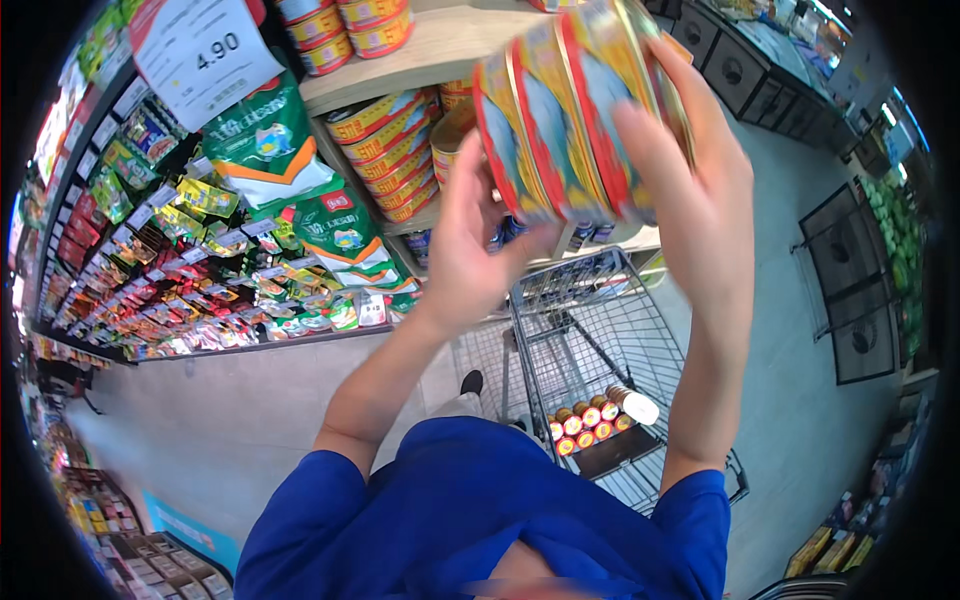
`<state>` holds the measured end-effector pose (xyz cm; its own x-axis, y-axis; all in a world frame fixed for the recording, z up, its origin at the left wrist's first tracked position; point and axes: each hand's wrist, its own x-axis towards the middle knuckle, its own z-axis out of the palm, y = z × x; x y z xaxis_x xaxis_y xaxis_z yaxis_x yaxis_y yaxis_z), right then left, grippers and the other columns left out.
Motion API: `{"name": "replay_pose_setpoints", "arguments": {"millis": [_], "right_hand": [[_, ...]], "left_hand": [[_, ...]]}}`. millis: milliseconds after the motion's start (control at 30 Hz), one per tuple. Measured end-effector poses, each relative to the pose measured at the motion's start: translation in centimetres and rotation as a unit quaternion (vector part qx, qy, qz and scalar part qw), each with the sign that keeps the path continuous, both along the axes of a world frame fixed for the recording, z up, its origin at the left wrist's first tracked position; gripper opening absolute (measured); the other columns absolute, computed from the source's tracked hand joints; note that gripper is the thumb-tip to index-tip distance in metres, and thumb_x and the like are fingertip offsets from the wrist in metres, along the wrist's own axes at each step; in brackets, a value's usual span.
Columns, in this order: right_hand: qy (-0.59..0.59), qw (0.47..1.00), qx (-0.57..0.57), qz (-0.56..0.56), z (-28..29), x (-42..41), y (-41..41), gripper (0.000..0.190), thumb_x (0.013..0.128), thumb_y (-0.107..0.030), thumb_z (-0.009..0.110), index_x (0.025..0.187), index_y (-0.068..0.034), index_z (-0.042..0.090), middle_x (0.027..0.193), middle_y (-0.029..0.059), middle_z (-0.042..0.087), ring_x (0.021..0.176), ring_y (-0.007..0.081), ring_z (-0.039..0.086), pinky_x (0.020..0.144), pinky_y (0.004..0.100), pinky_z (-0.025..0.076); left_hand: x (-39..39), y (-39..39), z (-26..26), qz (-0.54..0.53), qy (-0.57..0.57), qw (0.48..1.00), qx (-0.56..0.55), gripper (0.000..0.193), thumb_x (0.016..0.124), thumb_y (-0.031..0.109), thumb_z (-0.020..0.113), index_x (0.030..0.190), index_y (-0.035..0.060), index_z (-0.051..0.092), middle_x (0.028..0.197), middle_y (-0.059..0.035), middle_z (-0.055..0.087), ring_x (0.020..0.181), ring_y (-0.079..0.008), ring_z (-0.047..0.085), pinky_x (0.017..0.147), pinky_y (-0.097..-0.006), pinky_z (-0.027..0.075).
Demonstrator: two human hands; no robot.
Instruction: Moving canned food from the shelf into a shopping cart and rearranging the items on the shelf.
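Observation:
A stack of several yellow-and-red fish tins, a blue fish printed on each, is held up on its side in front of the shelf unit. My right hand grips the stack at its right end, thumb across the printed sides and fingers around the far end. At the left end, my left hand has its fingers up against the first tin and its thumb below. Both hands are a little blurred. Behind my left hand, similar flat tins are piled on a wooden shelf.
Below my hands stands a wire shopping cart with several small jars and a white-lidded item. Green bags and hanging packets line the left, under a price sign. Grey floor lies at right.

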<state>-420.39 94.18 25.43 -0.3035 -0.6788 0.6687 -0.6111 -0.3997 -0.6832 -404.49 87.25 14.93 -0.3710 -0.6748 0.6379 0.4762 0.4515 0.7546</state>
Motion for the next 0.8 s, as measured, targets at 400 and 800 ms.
{"name": "replay_pose_setpoints", "arguments": {"millis": [400, 800], "right_hand": [[0.193, 0.93, 0.314, 0.001, 11.9, 4.2, -16.5, 0.066, 0.092, -0.056, 0.05, 0.13, -0.003, 0.063, 0.113, 0.0226, 0.072, 0.073, 0.0321, 0.077, 0.064, 0.0369, 0.065], [0.11, 0.97, 0.215, -0.044, 9.0, 7.0, -22.8, 0.078, 0.1, -0.059, 0.04, 0.145, 0.004, 0.043, 0.121, 0.0315, 0.068, 0.108, 0.0394, 0.071, 0.088, 0.0457, 0.056]], "left_hand": [[2.1, -11.8, 4.9, 0.051, 0.047, 0.997, 0.016, 0.056, 0.1, 0.012, 0.067, 0.146, -0.0048, 0.04, 0.129, -0.0191, 0.066, 0.113, -0.0198, 0.067, 0.099, -0.0331, 0.054], [5.3, -15.8, 9.3, 0.457, -0.428, 0.758, -0.181, 0.031, 0.097, 0.033, 0.068, 0.094, 0.0021, 0.073, 0.074, -0.02, 0.072, 0.07, -0.0356, 0.073, 0.065, -0.0469, 0.057]]}}
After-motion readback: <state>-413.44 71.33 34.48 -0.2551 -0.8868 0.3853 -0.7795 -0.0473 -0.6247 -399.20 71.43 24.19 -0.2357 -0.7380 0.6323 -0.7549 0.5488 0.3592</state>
